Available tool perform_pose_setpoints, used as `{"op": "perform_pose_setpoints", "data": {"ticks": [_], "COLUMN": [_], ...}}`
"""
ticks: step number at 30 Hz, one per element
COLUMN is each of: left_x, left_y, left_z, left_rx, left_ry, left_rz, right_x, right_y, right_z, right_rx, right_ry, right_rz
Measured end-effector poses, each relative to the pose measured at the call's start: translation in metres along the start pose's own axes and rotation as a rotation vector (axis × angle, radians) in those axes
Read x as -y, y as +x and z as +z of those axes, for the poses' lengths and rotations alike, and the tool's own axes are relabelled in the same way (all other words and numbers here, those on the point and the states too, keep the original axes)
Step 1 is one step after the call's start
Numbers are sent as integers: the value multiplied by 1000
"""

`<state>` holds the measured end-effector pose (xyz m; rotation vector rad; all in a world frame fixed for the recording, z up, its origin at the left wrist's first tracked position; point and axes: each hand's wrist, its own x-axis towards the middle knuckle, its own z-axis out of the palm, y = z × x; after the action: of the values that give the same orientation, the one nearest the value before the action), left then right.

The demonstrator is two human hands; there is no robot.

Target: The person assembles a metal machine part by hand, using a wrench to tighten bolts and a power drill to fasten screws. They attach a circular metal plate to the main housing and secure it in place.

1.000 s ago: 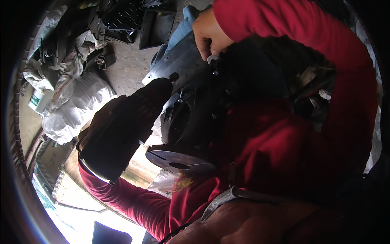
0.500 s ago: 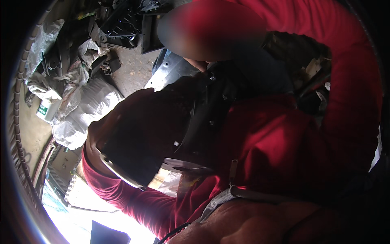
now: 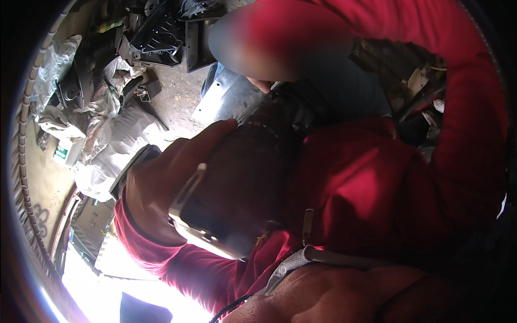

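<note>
My left hand [image 3: 161,183], in a reddish glove with a red sleeve behind it, is wrapped around a dark rounded object with a pale rim [image 3: 215,215]. It holds this object close under the camera, where it hides the middle of the view. My right hand [image 3: 253,48] is a blurred shape at the top, very near the lens, and its red sleeve arches over the right side. I cannot tell whether its fingers hold anything. A grey metal sheet [image 3: 226,99] lies just below it.
White sacks [image 3: 118,151] and crumpled plastic lie on the dirt floor at left. Black metal parts [image 3: 161,32] are piled at the top left. A small green-and-white box [image 3: 64,153] sits near the left rim. Bright glare fills the lower left.
My left hand has lifted the dark object up toward the camera, so it now covers the centre. My right hand has moved closer to the lens and blurred.
</note>
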<state>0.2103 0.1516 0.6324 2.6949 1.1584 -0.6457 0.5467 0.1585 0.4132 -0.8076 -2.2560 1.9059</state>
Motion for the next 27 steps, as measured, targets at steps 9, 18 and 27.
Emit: {"op": "perform_pose_setpoints", "data": {"ticks": [9,18,27], "left_x": [-5,-11,-21], "left_y": [12,27,6], "left_z": [-9,-14,-7], "left_rx": [-6,-33,-128], "left_ry": [17,30,-3], "left_rz": [56,102,102], "right_x": [-1,-2,-5], "right_y": [-1,-4,5], "right_z": [7,13,17], "right_rx": [-57,-110,-146], "right_ry": [20,36,87], "right_rz": [-33,-64,-65]}}
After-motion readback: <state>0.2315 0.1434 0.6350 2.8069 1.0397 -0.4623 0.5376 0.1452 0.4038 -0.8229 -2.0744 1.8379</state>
